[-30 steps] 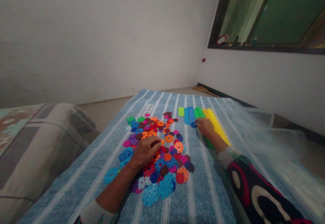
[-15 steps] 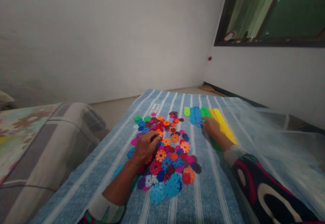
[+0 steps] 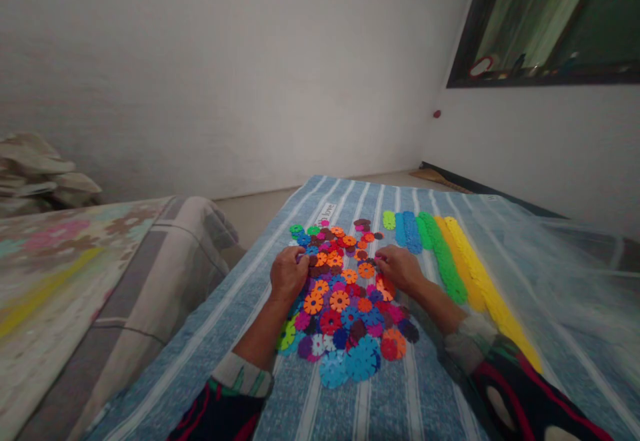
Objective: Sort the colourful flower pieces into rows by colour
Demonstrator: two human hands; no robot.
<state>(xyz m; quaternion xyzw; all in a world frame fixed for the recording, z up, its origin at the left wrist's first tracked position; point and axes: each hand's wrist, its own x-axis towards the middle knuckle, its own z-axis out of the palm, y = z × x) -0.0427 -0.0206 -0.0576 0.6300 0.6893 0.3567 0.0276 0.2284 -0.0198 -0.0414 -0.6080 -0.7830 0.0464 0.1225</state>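
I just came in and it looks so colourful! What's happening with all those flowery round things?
A person has both hands at a mixed pile of notched discs on a striped cloth. The left hand is at the pile's left side, the right hand at its right. It's too small to tell exactly what the fingertips pinch. Farther right lie rows grouped by colour, including yellow, green and blue.

White-striped blue cloth (image 3: pixel 390 404), multicoloured discs (image 3: pixel 340 301), yellow row (image 3: pixel 483 281), green row (image 3: pixel 444 266), blue row (image 3: pixel 411 233), pale wall (image 3: pixel 250 74).
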